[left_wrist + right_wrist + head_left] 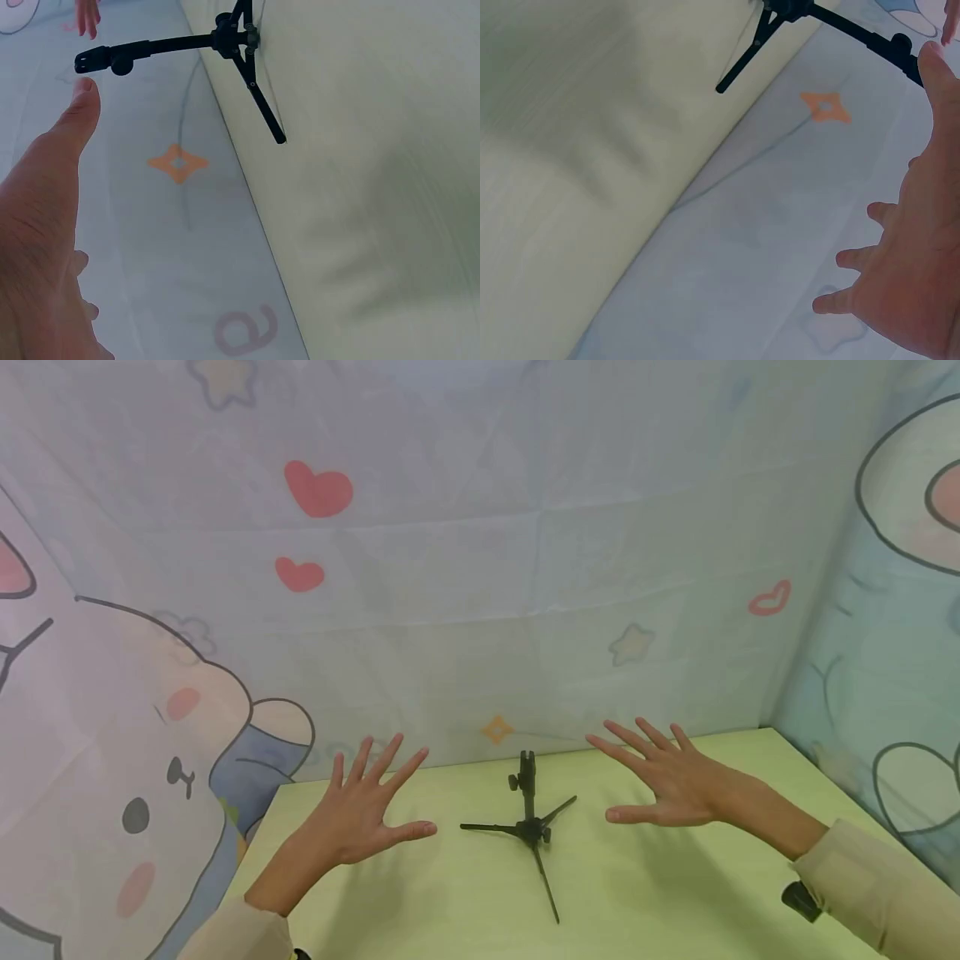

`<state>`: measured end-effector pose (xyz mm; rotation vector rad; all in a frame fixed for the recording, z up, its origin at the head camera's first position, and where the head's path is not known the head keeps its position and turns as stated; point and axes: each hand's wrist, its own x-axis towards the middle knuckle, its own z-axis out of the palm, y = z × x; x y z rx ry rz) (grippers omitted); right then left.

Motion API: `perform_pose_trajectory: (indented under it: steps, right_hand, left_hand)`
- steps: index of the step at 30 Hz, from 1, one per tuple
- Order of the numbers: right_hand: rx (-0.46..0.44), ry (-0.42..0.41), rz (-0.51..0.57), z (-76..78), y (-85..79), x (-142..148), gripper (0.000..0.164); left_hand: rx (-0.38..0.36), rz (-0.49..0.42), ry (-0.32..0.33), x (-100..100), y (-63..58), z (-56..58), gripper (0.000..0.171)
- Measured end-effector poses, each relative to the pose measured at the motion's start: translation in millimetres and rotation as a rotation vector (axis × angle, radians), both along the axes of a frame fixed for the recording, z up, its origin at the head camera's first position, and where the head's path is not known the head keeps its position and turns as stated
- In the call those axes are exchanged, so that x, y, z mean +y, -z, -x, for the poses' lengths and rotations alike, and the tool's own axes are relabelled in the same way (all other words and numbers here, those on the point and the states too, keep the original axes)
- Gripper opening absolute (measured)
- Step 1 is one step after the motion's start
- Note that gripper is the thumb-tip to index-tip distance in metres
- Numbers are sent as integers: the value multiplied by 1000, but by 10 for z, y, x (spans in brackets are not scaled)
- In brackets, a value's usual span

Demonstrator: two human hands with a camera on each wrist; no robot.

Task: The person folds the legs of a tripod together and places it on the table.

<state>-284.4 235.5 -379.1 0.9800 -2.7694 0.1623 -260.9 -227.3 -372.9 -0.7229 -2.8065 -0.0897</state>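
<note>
A small black tripod stand (pixel 531 831) stands on the pale yellow-green table, its three legs spread and a short upright post topped by a forked clip (pixel 527 762). Knobs show on the post and at the hub. To its left, my left hand (pixel 360 810) hovers over the table with fingers straight and spread, holding nothing. On the other side my right hand (pixel 678 781) is held the same way, palm down and fingers fanned out. Both hands are apart from the stand. Each wrist view shows the stand (pixel 225 39) beyond the thumb.
The table (pixel 600 893) ends at the back against a pale cloth backdrop (pixel 450 610) printed with hearts, stars and a cartoon rabbit. More printed cloth (pixel 885 693) closes the right side. A dark band (pixel 801 902) sits under the right sleeve.
</note>
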Motion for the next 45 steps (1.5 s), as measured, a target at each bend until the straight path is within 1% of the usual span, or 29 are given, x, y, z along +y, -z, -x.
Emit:
perform_pose_trajectory:
  steps: [5, 11, 16, 21, 27, 31, 35, 41, 45]
  right_hand:
    - [-17, 2, 15, 2, -32, -30, 92]
    - [-62, -4, 50, 5, -8, -101, 94]
    - [-94, -17, 123, 8, 28, -194, 94]
    - [-134, -49, 204, 29, 82, -286, 93]
    - [-164, -94, 282, 103, 215, -381, 91]
    - [-241, -95, 352, 126, 300, -438, 92]
    - [-315, -96, 409, 123, 399, -503, 92]
    - [-377, -87, 431, 90, 597, -609, 93]
    - [-395, -73, 436, 45, 698, -680, 93]
  left_hand:
    - [-13, -10, 2, 32, -29, 24, 96]
    - [-12, -33, 20, 90, -14, 49, 96]
    - [-4, -74, 46, 176, 17, 85, 95]
    - [-8, -134, 75, 297, 1, 110, 94]
    - [-4, -221, 119, 481, 0, 137, 90]
    - [-3, -297, 154, 621, 21, 148, 85]
    - [-21, -378, 187, 762, 51, 165, 80]
    - [-46, -478, 257, 958, 126, 239, 74]
    - [-52, -560, 289, 1082, 171, 282, 69]
